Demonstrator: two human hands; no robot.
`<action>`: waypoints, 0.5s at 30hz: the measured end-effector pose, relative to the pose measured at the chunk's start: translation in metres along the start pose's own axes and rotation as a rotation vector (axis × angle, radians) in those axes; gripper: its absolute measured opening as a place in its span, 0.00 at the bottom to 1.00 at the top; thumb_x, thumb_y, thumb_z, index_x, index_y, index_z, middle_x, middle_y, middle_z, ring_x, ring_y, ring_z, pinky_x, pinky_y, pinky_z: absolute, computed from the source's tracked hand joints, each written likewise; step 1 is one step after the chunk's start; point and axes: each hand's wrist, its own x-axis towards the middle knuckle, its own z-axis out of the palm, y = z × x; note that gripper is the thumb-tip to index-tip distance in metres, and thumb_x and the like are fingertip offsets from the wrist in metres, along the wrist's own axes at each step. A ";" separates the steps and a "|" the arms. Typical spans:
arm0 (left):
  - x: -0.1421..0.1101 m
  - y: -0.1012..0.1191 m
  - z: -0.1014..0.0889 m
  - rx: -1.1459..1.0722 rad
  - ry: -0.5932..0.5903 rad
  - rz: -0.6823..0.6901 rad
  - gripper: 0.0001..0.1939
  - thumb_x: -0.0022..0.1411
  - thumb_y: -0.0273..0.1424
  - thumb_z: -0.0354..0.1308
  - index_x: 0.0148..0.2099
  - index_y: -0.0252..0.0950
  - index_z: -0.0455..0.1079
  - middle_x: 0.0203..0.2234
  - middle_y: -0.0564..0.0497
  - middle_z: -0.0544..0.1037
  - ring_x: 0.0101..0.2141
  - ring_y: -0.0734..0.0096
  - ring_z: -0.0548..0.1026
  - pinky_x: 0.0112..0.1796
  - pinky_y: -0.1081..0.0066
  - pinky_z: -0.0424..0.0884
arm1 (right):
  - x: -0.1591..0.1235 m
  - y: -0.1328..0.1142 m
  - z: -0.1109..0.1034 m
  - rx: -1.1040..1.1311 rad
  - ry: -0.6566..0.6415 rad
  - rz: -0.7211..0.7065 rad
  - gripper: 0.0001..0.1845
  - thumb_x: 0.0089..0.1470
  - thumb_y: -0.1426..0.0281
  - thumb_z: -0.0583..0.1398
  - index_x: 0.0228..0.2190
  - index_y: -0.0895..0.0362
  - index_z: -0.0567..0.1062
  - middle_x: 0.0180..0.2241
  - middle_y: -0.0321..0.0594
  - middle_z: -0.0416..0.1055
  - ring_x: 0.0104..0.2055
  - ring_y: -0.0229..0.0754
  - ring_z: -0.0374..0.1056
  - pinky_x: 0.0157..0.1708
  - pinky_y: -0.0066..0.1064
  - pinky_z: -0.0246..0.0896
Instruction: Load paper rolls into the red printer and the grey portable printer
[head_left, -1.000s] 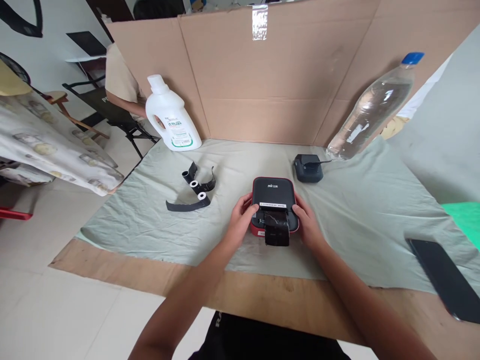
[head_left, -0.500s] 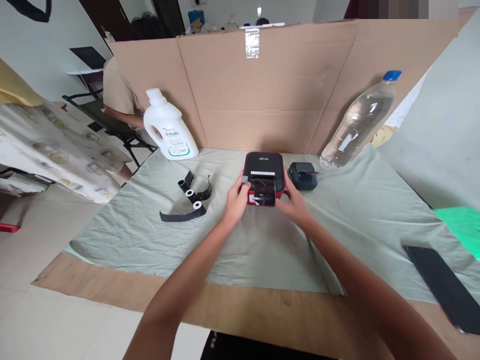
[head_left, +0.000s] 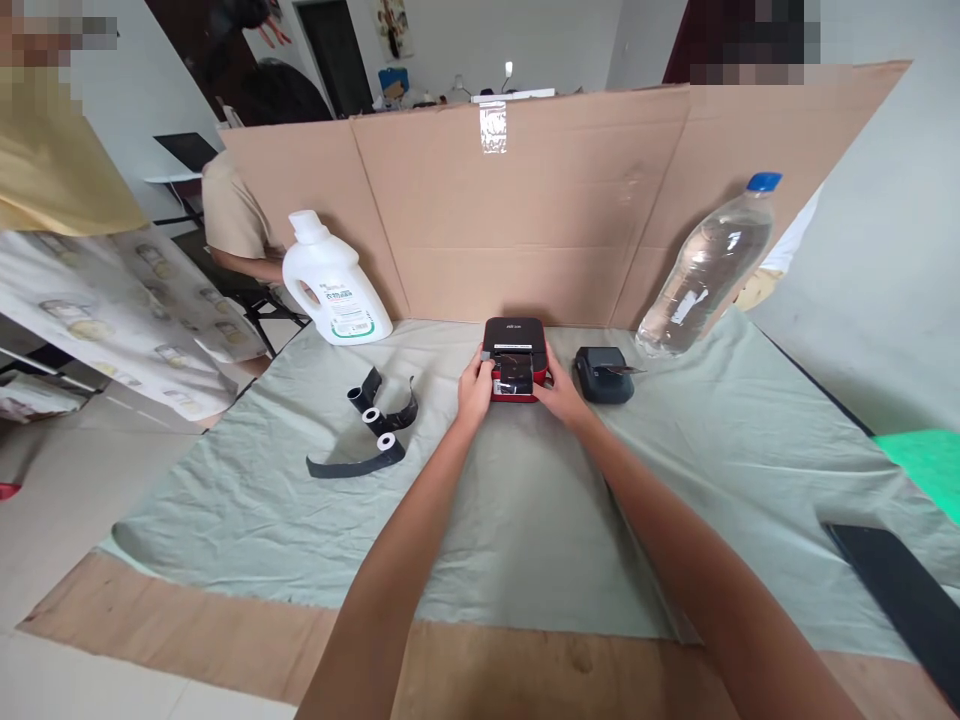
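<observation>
A small black and red label printer (head_left: 516, 335) sits at the back middle of the cloth, close to the cardboard. A strip of shiny black film hangs out of its front. My left hand (head_left: 475, 387) grips its left side, thumb on the front corner. On the opposite side my right hand (head_left: 561, 390) holds the lower right edge. Just right of it stands a second dark device (head_left: 604, 376) with a thin strip sticking out. Several black rolls (head_left: 373, 420) with loose tails lie to the left, apart from my hands.
An upright cardboard sheet (head_left: 517, 220) closes off the back. Before it stand a white jug (head_left: 337, 285) at left and a leaning clear bottle (head_left: 709, 265) at right. A black phone (head_left: 892, 575) lies near the right front edge. Other people are around the table.
The printer and both hands have moved away from me, towards the cardboard. The printer now sits farther back, still held on both sides. The camera view has tilted up slightly.
</observation>
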 end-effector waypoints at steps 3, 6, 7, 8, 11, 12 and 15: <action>-0.003 0.000 -0.002 0.007 -0.015 0.046 0.24 0.70 0.35 0.51 0.65 0.40 0.69 0.62 0.50 0.74 0.64 0.60 0.68 0.65 0.62 0.61 | -0.006 0.003 -0.003 -0.046 0.055 0.070 0.49 0.50 0.56 0.66 0.69 0.49 0.58 0.67 0.45 0.61 0.69 0.55 0.57 0.61 0.51 0.62; -0.007 0.002 -0.005 0.056 0.013 0.133 0.24 0.71 0.37 0.51 0.65 0.39 0.68 0.62 0.47 0.73 0.66 0.61 0.66 0.66 0.62 0.60 | -0.024 0.004 -0.018 -0.186 0.167 0.086 0.40 0.53 0.57 0.63 0.64 0.53 0.65 0.61 0.51 0.69 0.61 0.55 0.67 0.55 0.50 0.67; -0.008 0.003 -0.006 0.090 0.023 0.171 0.23 0.72 0.36 0.50 0.65 0.38 0.68 0.62 0.47 0.73 0.66 0.61 0.65 0.67 0.62 0.59 | -0.033 0.004 -0.027 -0.269 0.212 0.067 0.35 0.54 0.58 0.61 0.61 0.55 0.69 0.57 0.52 0.73 0.56 0.54 0.71 0.53 0.49 0.68; -0.008 0.003 -0.006 0.129 0.027 0.206 0.21 0.72 0.36 0.50 0.63 0.38 0.70 0.63 0.46 0.72 0.66 0.61 0.65 0.67 0.62 0.59 | -0.042 0.003 -0.037 -0.372 0.259 0.042 0.29 0.55 0.59 0.59 0.56 0.56 0.73 0.51 0.52 0.76 0.51 0.53 0.72 0.51 0.49 0.68; -0.009 0.005 -0.008 0.240 0.026 0.239 0.18 0.72 0.33 0.49 0.59 0.40 0.72 0.66 0.46 0.68 0.66 0.61 0.65 0.65 0.61 0.61 | -0.065 0.003 -0.070 -0.754 0.397 -0.006 0.16 0.55 0.61 0.56 0.40 0.57 0.77 0.38 0.49 0.75 0.45 0.54 0.68 0.51 0.50 0.64; -0.010 0.006 -0.008 0.269 0.026 0.220 0.18 0.72 0.33 0.48 0.59 0.41 0.72 0.66 0.47 0.67 0.65 0.61 0.66 0.64 0.61 0.63 | -0.069 0.004 -0.080 -0.868 0.442 0.006 0.16 0.54 0.60 0.57 0.38 0.57 0.76 0.38 0.50 0.73 0.46 0.55 0.66 0.52 0.50 0.62; -0.012 0.013 -0.009 0.377 0.036 0.139 0.18 0.71 0.31 0.47 0.59 0.46 0.70 0.67 0.51 0.66 0.63 0.61 0.70 0.60 0.59 0.68 | -0.070 0.008 -0.094 -1.083 0.519 0.151 0.27 0.48 0.54 0.62 0.43 0.62 0.72 0.44 0.57 0.69 0.50 0.61 0.62 0.54 0.53 0.57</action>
